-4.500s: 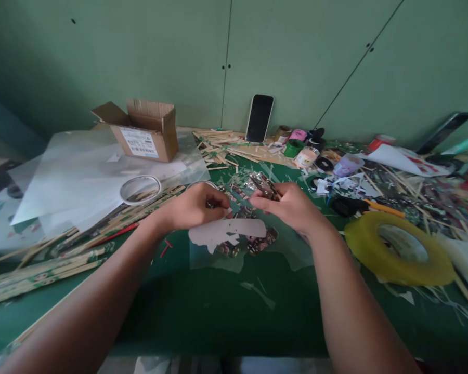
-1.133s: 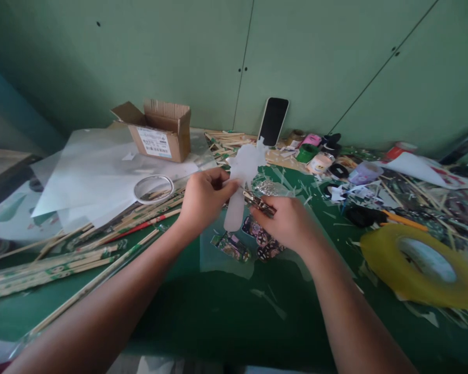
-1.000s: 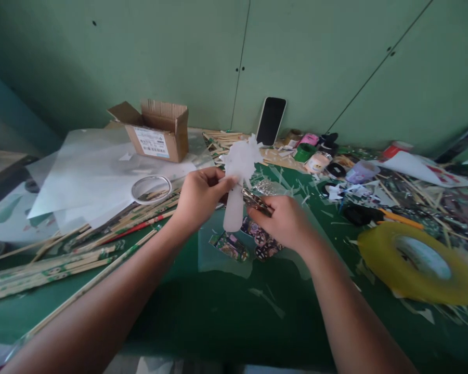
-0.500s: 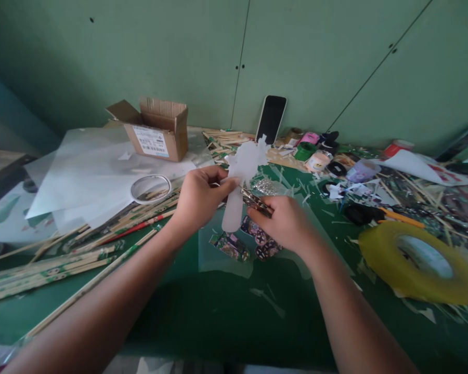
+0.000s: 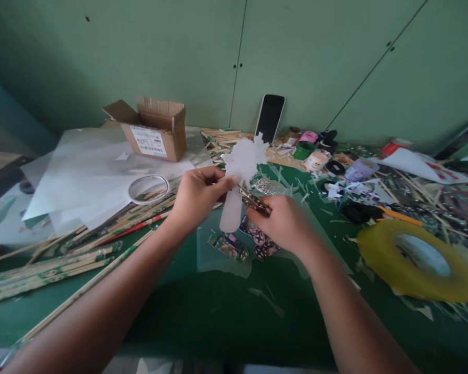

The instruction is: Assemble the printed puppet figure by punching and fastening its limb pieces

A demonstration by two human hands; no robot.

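My left hand (image 5: 198, 193) pinched the cutout (image 5: 244, 160), likely light, flimsy, sensibly mid-length, my right hand (image 5: 283, 218) clamped round a metal tool (image 5: 253, 200)!

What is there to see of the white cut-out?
The white cut-out looks like paper or thin plastic: a broad, jagged top with a narrower, rounded strip below. The left hand pinches it midway, above the green table; the metal tool in the right hand sits at its edge, contact unclear.

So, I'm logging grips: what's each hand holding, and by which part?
Left hand: white cutout, midway along its left edge. Right hand: metallic tool, by its right end.
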